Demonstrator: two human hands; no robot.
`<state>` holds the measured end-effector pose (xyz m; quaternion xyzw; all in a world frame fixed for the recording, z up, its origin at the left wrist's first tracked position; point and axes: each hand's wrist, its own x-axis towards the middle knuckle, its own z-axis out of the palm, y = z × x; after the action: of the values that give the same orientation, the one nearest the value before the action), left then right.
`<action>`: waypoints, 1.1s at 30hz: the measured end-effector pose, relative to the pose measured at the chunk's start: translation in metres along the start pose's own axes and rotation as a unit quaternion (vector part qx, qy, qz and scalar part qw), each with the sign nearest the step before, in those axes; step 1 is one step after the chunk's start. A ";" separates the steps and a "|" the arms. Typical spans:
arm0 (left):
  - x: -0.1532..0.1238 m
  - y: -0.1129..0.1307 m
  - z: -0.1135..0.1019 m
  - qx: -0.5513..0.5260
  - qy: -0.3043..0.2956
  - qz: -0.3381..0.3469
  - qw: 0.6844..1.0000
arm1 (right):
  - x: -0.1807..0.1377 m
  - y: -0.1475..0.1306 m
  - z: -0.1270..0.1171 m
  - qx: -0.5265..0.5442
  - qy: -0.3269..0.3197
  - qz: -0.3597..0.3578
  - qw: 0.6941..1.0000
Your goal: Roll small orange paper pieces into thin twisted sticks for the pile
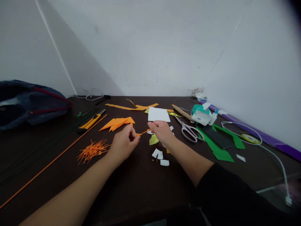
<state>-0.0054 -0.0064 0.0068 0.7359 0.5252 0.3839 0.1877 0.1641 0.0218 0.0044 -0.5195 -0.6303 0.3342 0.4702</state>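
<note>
A dark brown table (141,194) stands against a pale wall. At its far left sits a dark blue bag (47,106) with red edging. Next, a long thin orange stick (58,153) slants across the tabletop, its far end beside a yellow and black utility knife (92,122). Right of the stick lies a loose heap of thin orange twists (93,151), and farther back some folded orange paper (118,122).

Near the middle, the left hand (123,141) is curled, thumb and fingers pinching one end of a small orange strip (142,133). The strip stretches across the gap between the two hands, above the table. The right hand (162,133), also curled, pinches its other end at the fingertips.

Behind the right hand is a square of white paper (159,114); just below the hand are a yellow-green scrap (153,139) and small white scraps (158,153). Farther right lie grey-handled scissors (189,131), a teal and white packet (200,113), a black flat object (217,137) over green paper (219,152), a yellow roll of tape (250,138) and a white cable (275,153).
</note>
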 end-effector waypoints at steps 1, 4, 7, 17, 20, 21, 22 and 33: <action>0.000 -0.002 -0.001 -0.047 -0.008 -0.003 0.999 | 0.001 0.000 0.000 0.009 0.003 0.000 1.000; 0.002 -0.006 0.000 -0.172 -0.068 0.001 0.983 | 0.002 0.001 -0.001 0.019 0.000 0.001 1.000; 0.004 -0.006 0.005 -0.177 -0.078 0.006 0.981 | 0.001 0.002 0.003 0.020 0.002 -0.008 1.000; 0.003 0.000 -0.002 -0.085 0.002 -0.016 0.996 | -0.004 0.002 0.009 0.180 -0.076 -0.024 0.980; 0.003 -0.003 -0.005 -0.115 0.002 -0.028 0.993 | -0.005 0.002 0.006 0.216 -0.114 -0.048 0.968; 0.002 -0.003 -0.005 -0.124 0.001 -0.030 0.992 | -0.004 0.003 0.006 0.217 -0.112 -0.053 0.968; 0.002 -0.003 -0.005 -0.130 -0.001 -0.032 0.991 | -0.004 0.003 0.007 0.215 -0.104 -0.055 0.969; 0.001 -0.003 -0.003 -0.151 -0.029 -0.033 0.988 | -0.003 0.004 0.006 0.159 -0.073 -0.061 0.983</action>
<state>-0.0095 -0.0048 0.0071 0.6920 0.4798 0.4309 0.3243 0.1600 0.0204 -0.0024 -0.3726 -0.6320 0.4379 0.5196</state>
